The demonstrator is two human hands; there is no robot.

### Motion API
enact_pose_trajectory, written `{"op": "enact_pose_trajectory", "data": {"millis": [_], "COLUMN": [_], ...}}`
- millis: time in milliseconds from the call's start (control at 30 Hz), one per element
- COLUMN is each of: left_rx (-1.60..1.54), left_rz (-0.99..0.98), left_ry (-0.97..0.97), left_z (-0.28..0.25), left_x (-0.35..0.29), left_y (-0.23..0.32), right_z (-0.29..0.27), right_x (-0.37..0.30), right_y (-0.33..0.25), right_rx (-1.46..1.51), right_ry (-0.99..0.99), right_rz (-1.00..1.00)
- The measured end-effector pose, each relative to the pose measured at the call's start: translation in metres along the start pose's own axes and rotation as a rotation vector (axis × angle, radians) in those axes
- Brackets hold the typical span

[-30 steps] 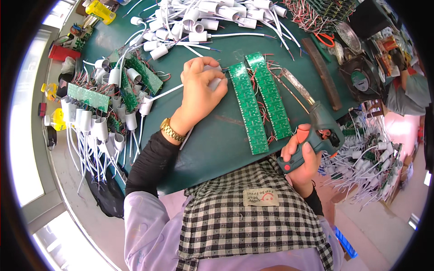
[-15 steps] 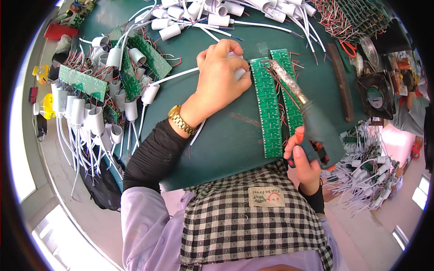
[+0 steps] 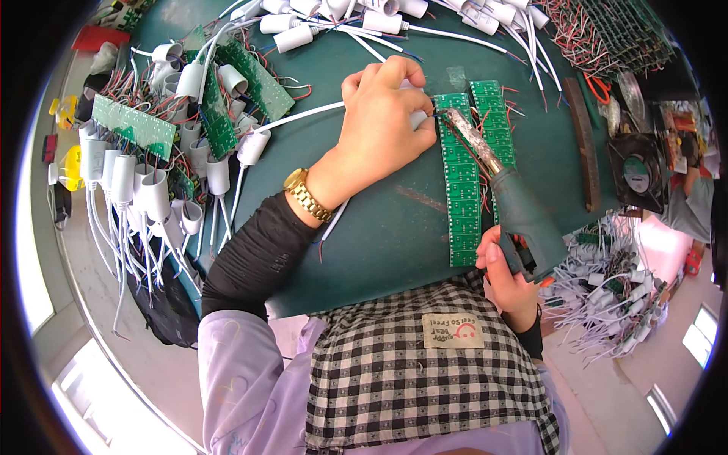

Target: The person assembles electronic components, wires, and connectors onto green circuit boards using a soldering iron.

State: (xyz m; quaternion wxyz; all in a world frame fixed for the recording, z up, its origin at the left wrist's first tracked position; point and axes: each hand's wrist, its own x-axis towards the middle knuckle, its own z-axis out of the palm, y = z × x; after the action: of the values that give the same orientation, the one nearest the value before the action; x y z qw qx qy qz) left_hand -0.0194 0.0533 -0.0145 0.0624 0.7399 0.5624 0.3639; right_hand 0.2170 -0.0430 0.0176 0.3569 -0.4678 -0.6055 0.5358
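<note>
My left hand (image 3: 388, 108), with a gold watch at its wrist, is closed around a white plastic socket (image 3: 418, 118), mostly hidden by the fingers. Its fingertips are by the top left corner of a long green circuit board strip (image 3: 461, 189). A thin dark wire reaches from the socket to that corner. Gripped by its handle in my right hand (image 3: 506, 282) is a dark grey-green soldering gun (image 3: 525, 216). The gun's tip lies at the wire and the board's left edge; whether they touch I cannot tell. A second green strip (image 3: 497, 121) lies alongside, partly behind the gun.
White sockets with cables (image 3: 383, 23) are heaped at the far edge. Boards with sockets attached (image 3: 133, 125) pile up at the left. To the right are a dark bar (image 3: 581, 144), a fan (image 3: 635, 171) and stacked wired boards (image 3: 607, 34).
The soldering gun's tip has moved left across the board's top, from its right side to the left edge beside my left fingertips. The whole view has shifted slightly. Both grips stay closed.
</note>
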Motion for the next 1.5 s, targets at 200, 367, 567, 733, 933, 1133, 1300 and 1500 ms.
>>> {"op": "enact_pose_trajectory", "data": {"millis": [200,367,567,733,933,1133,1300,1500], "left_rx": [0.025,0.021,0.017,-0.038,-0.061,-0.206,0.035,0.355], "left_rz": [-0.006,-0.009,-0.007,-0.014,0.055,0.042,0.121,0.233], "left_ry": [0.016,0.016,0.016,0.019,0.037,0.022,-0.001,-0.027], "left_z": [0.001,0.001,-0.002,0.0,0.0,-0.008,-0.015,-0.01], "left_x": [-0.001,0.0,-0.001,0.0,-0.001,-0.004,-0.006,-0.012], "left_y": [0.001,0.002,0.002,0.003,0.0,-0.002,0.01,0.014], "right_z": [-0.003,0.001,-0.006,-0.007,-0.008,-0.004,-0.006,-0.007], "right_x": [0.002,-0.001,-0.004,-0.004,-0.004,-0.001,-0.004,-0.001], "right_y": [-0.001,-0.002,0.001,0.004,0.008,0.008,0.011,0.007], "right_rx": [0.003,0.109,0.125,0.128,0.086,0.172,0.236,0.208], "right_ry": [-0.027,0.046,0.01,0.022,0.046,0.06,0.064,0.046], "right_rz": [-0.024,-0.004,0.001,0.02,-0.054,-0.074,-0.091,-0.129]}}
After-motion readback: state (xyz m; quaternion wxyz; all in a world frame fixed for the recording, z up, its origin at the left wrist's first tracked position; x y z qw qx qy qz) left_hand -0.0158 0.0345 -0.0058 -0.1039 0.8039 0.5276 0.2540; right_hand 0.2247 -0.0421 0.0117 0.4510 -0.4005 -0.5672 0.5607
